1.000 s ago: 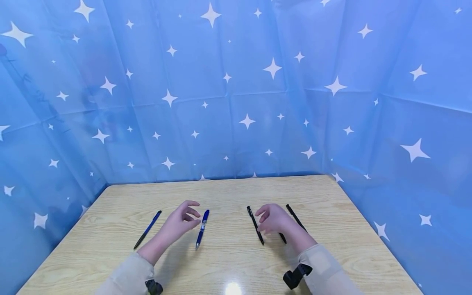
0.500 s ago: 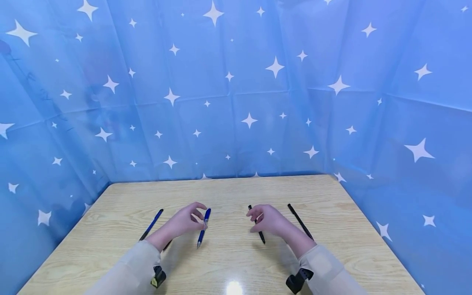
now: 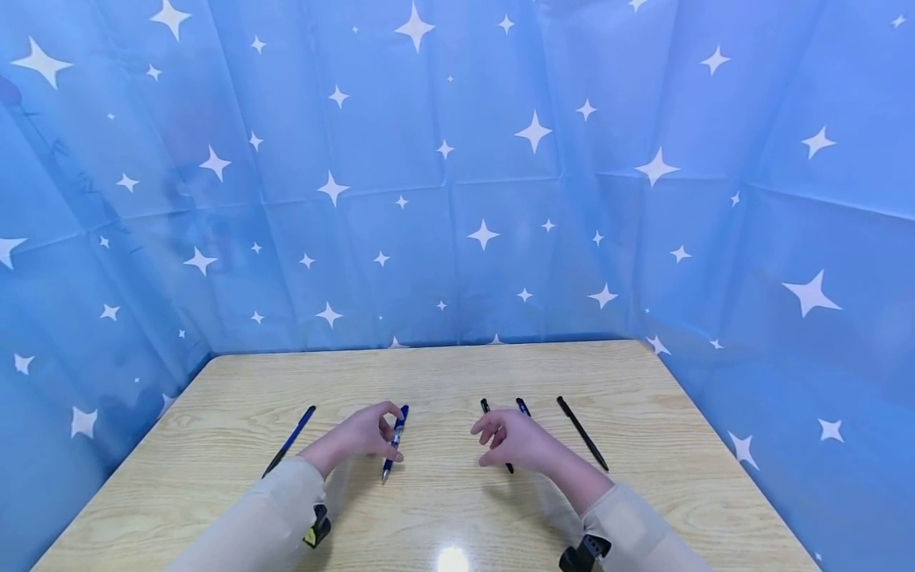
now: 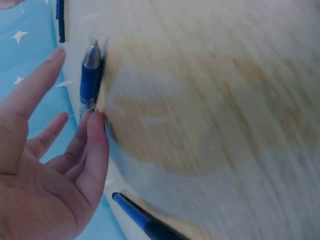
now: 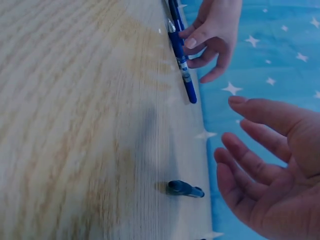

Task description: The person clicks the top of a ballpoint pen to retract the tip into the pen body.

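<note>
The left hand [image 3: 360,435] is down on the wooden tabletop [image 3: 443,508] with its thumb and fingertips closing on the blue gel pen [image 3: 394,443]. In the right wrist view the thumb sits on one side of the barrel and curled fingers on the other, so it pinches the pen, which lies flat on the wood, tip toward the person. In the left wrist view one fingertip [image 4: 97,125] touches the barrel just behind the silver tip.

The right hand [image 3: 511,438] hovers just over the tabletop, fingers loosely spread and slightly curled, holding nothing. A black pen [image 3: 495,433] lies partly beneath its fingers; whether they touch it I cannot tell. Another dark pen [image 3: 523,407] pokes out just beyond its knuckles, and a long black pen [image 3: 582,434] lies near its outer side. A slim blue pen [image 3: 289,441] lies near the outer side of the left hand.
</note>
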A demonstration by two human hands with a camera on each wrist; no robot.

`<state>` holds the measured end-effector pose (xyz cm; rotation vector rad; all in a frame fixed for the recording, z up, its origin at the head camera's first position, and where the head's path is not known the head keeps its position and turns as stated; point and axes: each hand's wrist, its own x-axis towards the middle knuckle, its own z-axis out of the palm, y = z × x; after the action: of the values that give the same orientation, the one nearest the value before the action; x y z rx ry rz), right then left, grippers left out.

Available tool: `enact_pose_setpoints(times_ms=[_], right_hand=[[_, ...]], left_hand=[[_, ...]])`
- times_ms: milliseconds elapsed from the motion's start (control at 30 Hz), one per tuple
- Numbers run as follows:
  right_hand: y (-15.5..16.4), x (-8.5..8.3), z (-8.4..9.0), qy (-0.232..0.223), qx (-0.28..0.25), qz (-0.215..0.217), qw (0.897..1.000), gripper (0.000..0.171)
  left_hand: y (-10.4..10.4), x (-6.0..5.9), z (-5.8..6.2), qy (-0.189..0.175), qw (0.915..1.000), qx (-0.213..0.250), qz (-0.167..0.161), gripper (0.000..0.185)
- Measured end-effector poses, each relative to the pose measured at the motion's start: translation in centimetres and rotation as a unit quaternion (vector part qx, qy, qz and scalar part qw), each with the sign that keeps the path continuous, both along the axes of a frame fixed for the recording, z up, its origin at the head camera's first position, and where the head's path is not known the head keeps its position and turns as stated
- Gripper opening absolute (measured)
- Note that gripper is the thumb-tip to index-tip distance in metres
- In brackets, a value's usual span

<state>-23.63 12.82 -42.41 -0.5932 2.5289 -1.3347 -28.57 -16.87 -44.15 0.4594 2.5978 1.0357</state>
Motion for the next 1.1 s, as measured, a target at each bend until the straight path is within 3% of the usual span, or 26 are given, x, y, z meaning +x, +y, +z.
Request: enact_pose_setpoints(times_ms=[267,667,1100], right_hand=[[-0.2,0.0,-0.3,0.003,-0.003,0.012,1.000,0.040],[-0.9,0.0,-0.2,-0.002,0.001,0.010,1.000,0.040],[-1.7,-0.6,0.7,-0.003,-0.004,0.009,1.000,0.039]], left_hand=[[0.3,0.0,-0.5,0.007,0.9992,-0.034,-0.022,0.062],[0.8,-0.1,0.3,-0.031,0.9987,-0.040,-0.009,0.056],[1.0,0.6,1.6,-0.045,0.9972,-0.052,-0.029,0.056]])
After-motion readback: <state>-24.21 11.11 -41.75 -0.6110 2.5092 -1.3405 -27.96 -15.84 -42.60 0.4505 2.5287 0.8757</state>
